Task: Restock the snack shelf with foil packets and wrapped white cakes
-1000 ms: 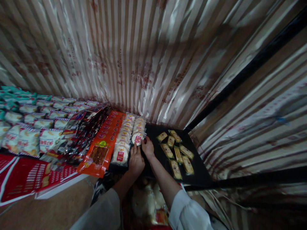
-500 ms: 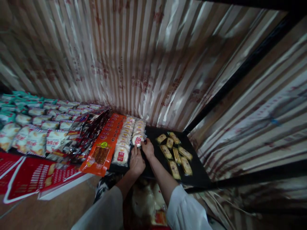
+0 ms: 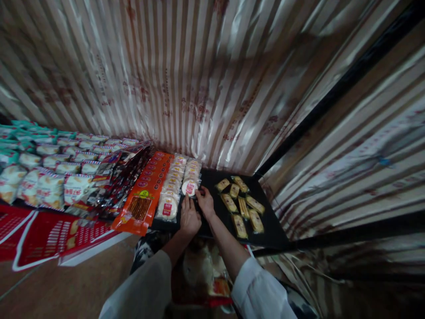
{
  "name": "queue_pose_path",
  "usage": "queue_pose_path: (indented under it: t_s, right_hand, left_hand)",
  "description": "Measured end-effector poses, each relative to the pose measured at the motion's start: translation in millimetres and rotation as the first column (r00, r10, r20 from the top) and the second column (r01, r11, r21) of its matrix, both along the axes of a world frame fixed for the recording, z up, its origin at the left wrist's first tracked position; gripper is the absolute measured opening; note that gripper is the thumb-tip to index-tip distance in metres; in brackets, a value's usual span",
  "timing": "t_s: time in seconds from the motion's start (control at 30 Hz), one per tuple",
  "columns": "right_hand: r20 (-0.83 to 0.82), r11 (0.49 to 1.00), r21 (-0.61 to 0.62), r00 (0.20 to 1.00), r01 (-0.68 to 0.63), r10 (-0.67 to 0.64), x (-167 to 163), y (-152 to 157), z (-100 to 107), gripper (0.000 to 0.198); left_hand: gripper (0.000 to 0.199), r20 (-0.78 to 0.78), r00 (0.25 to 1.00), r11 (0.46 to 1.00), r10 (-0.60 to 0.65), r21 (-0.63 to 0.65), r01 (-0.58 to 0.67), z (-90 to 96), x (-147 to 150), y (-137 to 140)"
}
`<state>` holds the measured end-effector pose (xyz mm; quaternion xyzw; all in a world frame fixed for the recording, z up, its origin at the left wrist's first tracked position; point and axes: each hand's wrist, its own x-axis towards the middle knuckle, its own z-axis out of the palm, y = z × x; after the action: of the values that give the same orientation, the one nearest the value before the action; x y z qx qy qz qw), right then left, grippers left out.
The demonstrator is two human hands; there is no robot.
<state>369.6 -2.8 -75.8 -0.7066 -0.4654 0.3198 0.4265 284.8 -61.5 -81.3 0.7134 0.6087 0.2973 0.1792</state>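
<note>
A clear packet with a round white cracker point(image 3: 190, 188) and red print lies at the front of the right-hand row of similar packets point(image 3: 193, 168). My right hand point(image 3: 206, 203) pinches its lower right edge between thumb and fingers. Just below the packet, my left hand point(image 3: 190, 218) lies palm down with fingers stretched out, their tips at its lower edge. Another row of round cracker packets point(image 3: 167, 209) runs along the left side. Beyond that row is a flat orange bag point(image 3: 141, 201) with brown sticks showing through its window.
Several small yellow biscuit packets point(image 3: 255, 220) are scattered on the black shelf point(image 3: 215, 177) at right. Dark foil packets point(image 3: 121, 181) and rows of white snack bags point(image 3: 49, 190) fill the left. Striped sheeting point(image 3: 186, 79) hangs behind; a black post point(image 3: 318, 106) slants at right.
The view has shifted slightly, so the shelf sits a little higher. My hands stay at the same packet, whose round face now shows more plainly.
</note>
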Motion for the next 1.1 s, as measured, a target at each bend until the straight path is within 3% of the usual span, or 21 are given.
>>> queue_pose_path:
  t_s: [0.13,0.27,0.37,0.43,0.53,0.63,0.77,0.93,1.1]
  right_hand:
    - [-0.095,0.984,0.173,0.995,0.05,-0.034,3.0,-40.3,-4.1,0.045]
    - [-0.087,0.97,0.241,0.996,0.02,0.001,15.9,-112.8,-4.9,0.038]
    - [-0.047,0.985,0.173,0.999,-0.01,0.018,28.7,-170.0,-12.0,0.035]
    - [0.058,0.987,0.147,0.997,-0.059,0.051,35.7,-201.0,-21.9,0.03]
    - [0.167,0.986,0.104,0.979,-0.132,0.114,39.7,-232.4,-41.3,0.027]
    - [0.206,0.987,0.067,0.97,-0.143,0.126,33.9,-249.2,-58.4,0.031]
    - [0.239,0.992,0.051,0.965,-0.119,0.103,18.2,-258.6,-68.8,0.033]
    - [0.115,0.997,0.009,0.99,-0.08,0.079,7.9,-258.8,-62.4,0.04]
    - [0.08,0.999,0.005,0.996,-0.031,0.031,10.7,-254.9,-52.5,0.038]
  left_hand:
    - [0.049,0.036,0.994,0.991,-0.099,0.093,0.096,6.2,-8.8,-23.3]
    - [0.035,0.14,0.971,0.973,-0.193,0.154,0.171,4.7,-26.9,-76.2]
    - [0.029,0.129,0.978,0.986,-0.165,0.035,0.161,-6.9,-41.3,-121.4]
    - [0.029,0.03,0.998,0.992,-0.059,-0.105,0.062,-17.7,-47.0,-144.1]
    - [0.039,-0.119,0.992,0.947,0.034,-0.312,-0.07,-31.6,-47.7,-160.8]
    - [0.045,-0.126,0.992,0.899,0.005,-0.434,-0.059,-39.8,-43.9,-162.1]
    - [0.045,-0.068,0.996,0.883,0.053,-0.462,-0.079,-47.7,-42.2,-158.9]
    - [0.033,0.111,0.987,0.906,0.119,-0.419,-0.062,-50.5,-46.0,-163.1]
    - [0.009,0.187,0.962,0.921,0.201,-0.371,-0.12,-36.6,-49.3,-168.1]
